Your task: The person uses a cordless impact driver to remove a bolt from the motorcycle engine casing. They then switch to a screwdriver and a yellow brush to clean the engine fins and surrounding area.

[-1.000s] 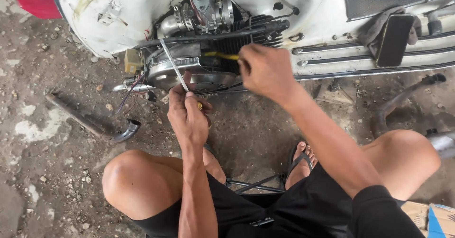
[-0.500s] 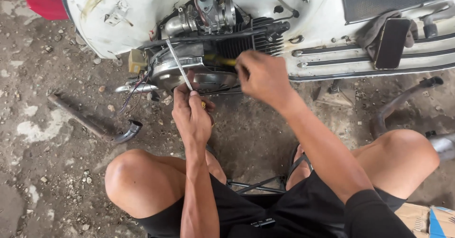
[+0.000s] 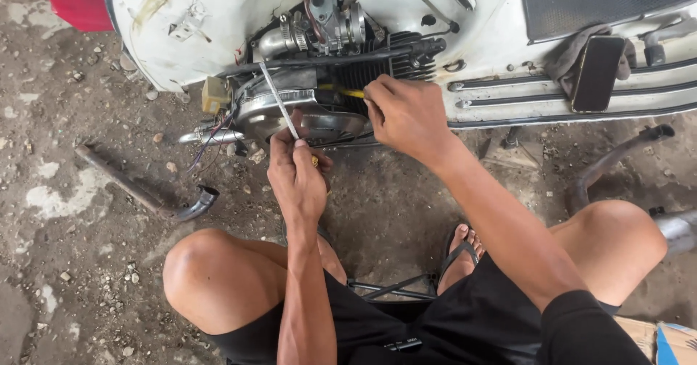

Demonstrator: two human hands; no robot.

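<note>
The left hand (image 3: pixel 299 180) pinches the lower end of a thin flat metal tool (image 3: pixel 279 100), whose blade slants up toward eleven o'clock across the rounded engine cover (image 3: pixel 290 111). At two o'clock from it, the right hand (image 3: pixel 408 116) is closed around a yellow-handled screwdriver (image 3: pixel 343 91), its shaft pointing toward nine o'clock into the engine (image 3: pixel 341 45) of the white scooter (image 3: pixel 218 9). A dark phone (image 3: pixel 597 73) rests on the footboard at three o'clock. A bent metal pipe (image 3: pixel 145 191) lies on the dirt floor (image 3: pixel 72 263) at nine o'clock.
</note>
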